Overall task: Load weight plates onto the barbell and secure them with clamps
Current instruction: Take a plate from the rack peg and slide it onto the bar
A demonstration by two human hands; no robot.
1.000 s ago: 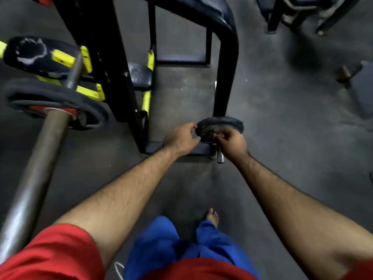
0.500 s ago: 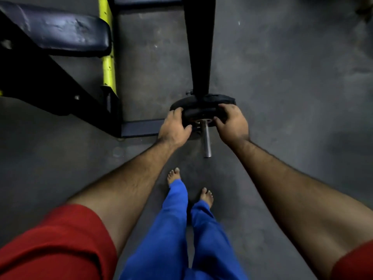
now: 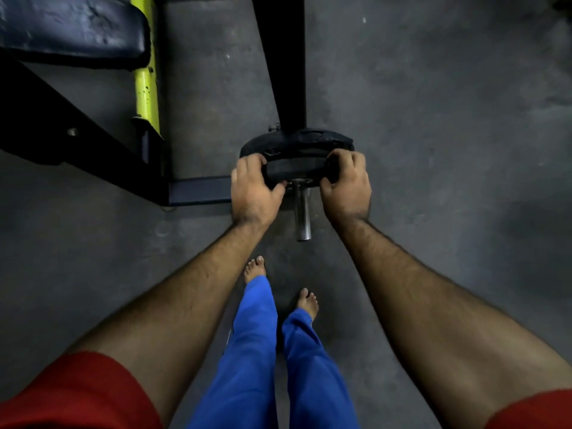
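Observation:
A small black weight plate (image 3: 294,168) sits on a short steel storage peg (image 3: 302,212) at the foot of a black rack post (image 3: 283,63). Behind it on the same peg is a second, slightly larger black plate (image 3: 309,139). My left hand (image 3: 252,193) grips the front plate's left edge, and my right hand (image 3: 346,184) grips its right edge. The peg's free end points toward me, past the plate. The barbell is out of view.
A padded dark-blue bench (image 3: 71,29) with a yellow frame bar (image 3: 145,72) and black base stands at the left. My bare feet (image 3: 255,267) in blue trousers stand on the grey floor just short of the peg.
My view has dropped from the barbell and bench toward the floor peg. Both hands have closed on the sides of the front plate.

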